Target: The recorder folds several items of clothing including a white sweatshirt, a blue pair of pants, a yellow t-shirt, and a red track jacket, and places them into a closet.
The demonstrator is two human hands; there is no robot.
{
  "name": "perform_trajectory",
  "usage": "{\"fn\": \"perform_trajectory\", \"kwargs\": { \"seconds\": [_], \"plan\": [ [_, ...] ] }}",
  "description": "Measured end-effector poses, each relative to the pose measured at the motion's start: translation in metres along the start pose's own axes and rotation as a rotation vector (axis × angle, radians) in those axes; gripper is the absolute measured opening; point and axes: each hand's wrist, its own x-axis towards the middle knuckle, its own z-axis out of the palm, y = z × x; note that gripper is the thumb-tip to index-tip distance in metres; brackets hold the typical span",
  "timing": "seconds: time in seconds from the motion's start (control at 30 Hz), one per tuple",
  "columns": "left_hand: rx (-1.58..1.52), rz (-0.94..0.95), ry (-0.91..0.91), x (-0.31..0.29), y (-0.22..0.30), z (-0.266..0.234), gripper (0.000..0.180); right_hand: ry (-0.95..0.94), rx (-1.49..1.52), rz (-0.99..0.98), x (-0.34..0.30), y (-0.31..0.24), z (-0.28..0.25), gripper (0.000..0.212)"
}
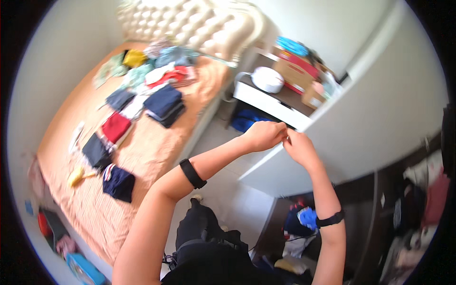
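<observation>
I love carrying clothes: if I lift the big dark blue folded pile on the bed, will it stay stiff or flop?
The big dark blue pile would probably flop at the edges, since it looks like soft folded cloth. Its layers might slide apart, as I see nothing tying them. It likely won't roll, because it lies flat on the bed.

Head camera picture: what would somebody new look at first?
Probably the person's left hand and right hand, close together just right of the middle. Next, the clothes scattered and stacked on the peach bed sheet at left. The cream tufted headboard stands out at the top.
</observation>
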Motion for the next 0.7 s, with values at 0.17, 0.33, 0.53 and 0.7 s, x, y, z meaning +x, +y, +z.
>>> {"fn": "perform_trajectory", "kwargs": {
  "seconds": [0.17, 0.33, 0.53, 0.7],
  "plan": [
    [0.037, -0.367, 0.158, -0.102, -0.134, -0.068, 0.016, -0.281, 0.173, -0.279, 0.128, -0.091, 0.123, 0.017],
    [0.112, -0.672, 0.370, -0.220, -0.239, -0.124, 0.017, -0.570, 0.243, -0.500, 0.221, -0.196, 0.237, 0.018],
    [0.156, -0.981, 0.517, -0.328, -0.293, -0.164, 0.017, -0.830, 0.315, -0.707, 0.277, -0.308, 0.328, 0.021],
    [0.215, -1.205, 0.620, -0.400, -0.317, -0.171, 0.017, -0.903, 0.294, -0.884, 0.293, -0.371, 0.403, 0.026]
  ]
}}
